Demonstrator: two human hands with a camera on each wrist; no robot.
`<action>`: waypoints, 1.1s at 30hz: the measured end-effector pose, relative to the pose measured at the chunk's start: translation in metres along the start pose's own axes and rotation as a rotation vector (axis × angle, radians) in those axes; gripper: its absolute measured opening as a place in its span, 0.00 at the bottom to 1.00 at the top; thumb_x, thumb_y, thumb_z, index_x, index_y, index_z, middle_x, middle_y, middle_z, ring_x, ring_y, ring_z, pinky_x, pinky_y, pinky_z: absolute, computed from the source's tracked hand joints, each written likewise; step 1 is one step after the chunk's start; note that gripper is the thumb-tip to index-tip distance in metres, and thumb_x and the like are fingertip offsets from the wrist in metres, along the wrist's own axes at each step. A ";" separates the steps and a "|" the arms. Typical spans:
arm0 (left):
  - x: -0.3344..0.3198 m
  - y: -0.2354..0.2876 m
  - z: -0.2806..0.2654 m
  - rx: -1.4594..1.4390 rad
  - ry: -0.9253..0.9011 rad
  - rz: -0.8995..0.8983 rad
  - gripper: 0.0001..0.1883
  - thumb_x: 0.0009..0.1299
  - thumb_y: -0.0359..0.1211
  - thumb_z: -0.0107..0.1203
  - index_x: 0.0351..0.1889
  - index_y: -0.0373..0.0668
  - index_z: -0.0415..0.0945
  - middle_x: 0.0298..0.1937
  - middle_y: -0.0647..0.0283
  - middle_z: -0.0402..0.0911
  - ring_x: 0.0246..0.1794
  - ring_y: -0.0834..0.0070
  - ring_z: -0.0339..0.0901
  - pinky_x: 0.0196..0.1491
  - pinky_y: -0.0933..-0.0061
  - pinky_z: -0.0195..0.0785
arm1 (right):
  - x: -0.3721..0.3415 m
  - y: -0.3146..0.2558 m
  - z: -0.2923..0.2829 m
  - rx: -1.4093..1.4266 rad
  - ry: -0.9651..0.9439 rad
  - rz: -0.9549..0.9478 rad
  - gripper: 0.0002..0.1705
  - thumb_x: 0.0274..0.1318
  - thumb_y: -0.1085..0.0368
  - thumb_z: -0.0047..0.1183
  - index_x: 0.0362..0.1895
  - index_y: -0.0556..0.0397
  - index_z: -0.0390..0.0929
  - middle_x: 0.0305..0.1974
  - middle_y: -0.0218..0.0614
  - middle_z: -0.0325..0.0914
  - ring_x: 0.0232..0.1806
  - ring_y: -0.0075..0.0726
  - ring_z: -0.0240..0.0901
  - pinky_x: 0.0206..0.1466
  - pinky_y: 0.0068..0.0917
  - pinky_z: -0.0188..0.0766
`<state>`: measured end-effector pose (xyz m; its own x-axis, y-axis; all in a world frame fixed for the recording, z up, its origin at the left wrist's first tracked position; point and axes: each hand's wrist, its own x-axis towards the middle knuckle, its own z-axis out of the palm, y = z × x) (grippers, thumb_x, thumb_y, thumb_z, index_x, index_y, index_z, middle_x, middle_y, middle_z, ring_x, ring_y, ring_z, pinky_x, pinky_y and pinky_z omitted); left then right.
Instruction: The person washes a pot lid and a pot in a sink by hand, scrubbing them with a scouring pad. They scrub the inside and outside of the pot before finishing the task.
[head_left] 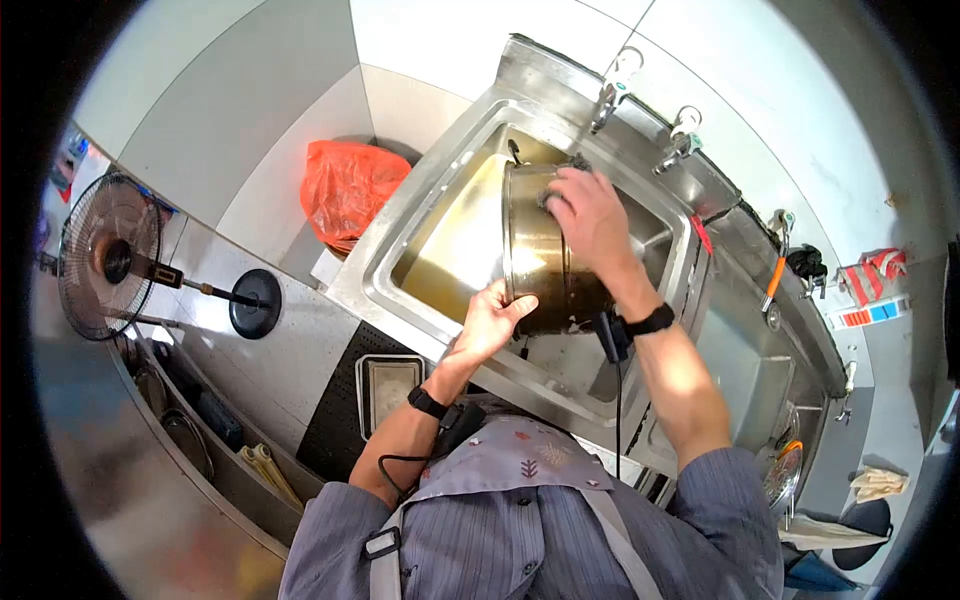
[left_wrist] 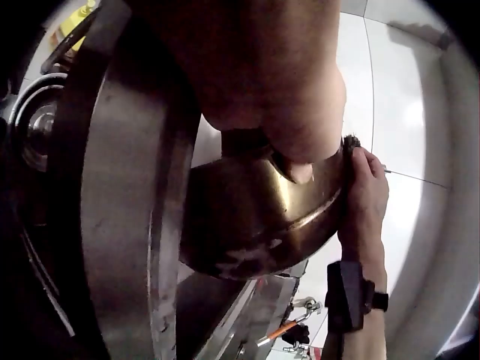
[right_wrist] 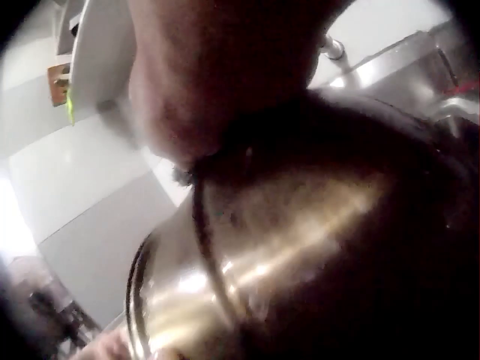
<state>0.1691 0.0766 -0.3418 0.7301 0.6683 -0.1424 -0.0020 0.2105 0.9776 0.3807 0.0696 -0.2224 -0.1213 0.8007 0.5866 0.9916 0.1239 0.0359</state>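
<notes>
A large metal pot (head_left: 538, 245) lies tipped on its side over the sink (head_left: 377, 262), its rim toward the left. My left hand (head_left: 490, 322) grips that rim at the near end, thumb on the outer wall. With my right hand (head_left: 598, 222) I hold a dark wiry scouring pad (head_left: 578, 161) against the upper side of the pot. In the left wrist view the pad (left_wrist: 351, 141) shows at the pot's far edge. Most of my right fingers are hidden behind the hand in the right wrist view, where the pot's brownish, shiny wall (right_wrist: 270, 240) fills the front.
Wall taps (head_left: 612, 92) stand behind the sink, and a second basin (head_left: 735, 350) adjoins it on the right. An orange-red plastic bag (head_left: 350, 195) sits left of the sink. Farther left are a standing fan (head_left: 112, 258) and a shelf with kitchenware.
</notes>
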 end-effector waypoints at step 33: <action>0.016 -0.011 0.016 -0.031 0.096 0.147 0.26 0.77 0.32 0.67 0.25 0.50 0.56 0.27 0.80 0.56 0.30 0.86 0.50 0.30 0.76 0.48 | -0.103 -0.005 -0.041 0.050 0.039 -0.101 0.14 0.60 0.62 0.63 0.50 0.46 0.84 0.55 0.38 0.79 0.64 0.47 0.75 0.74 0.53 0.69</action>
<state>0.1919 0.0737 -0.3523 0.6518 0.7583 -0.0144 -0.1259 0.1268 0.9839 0.3904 -0.0369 -0.2498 -0.2180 0.7592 0.6132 0.9708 0.2330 0.0566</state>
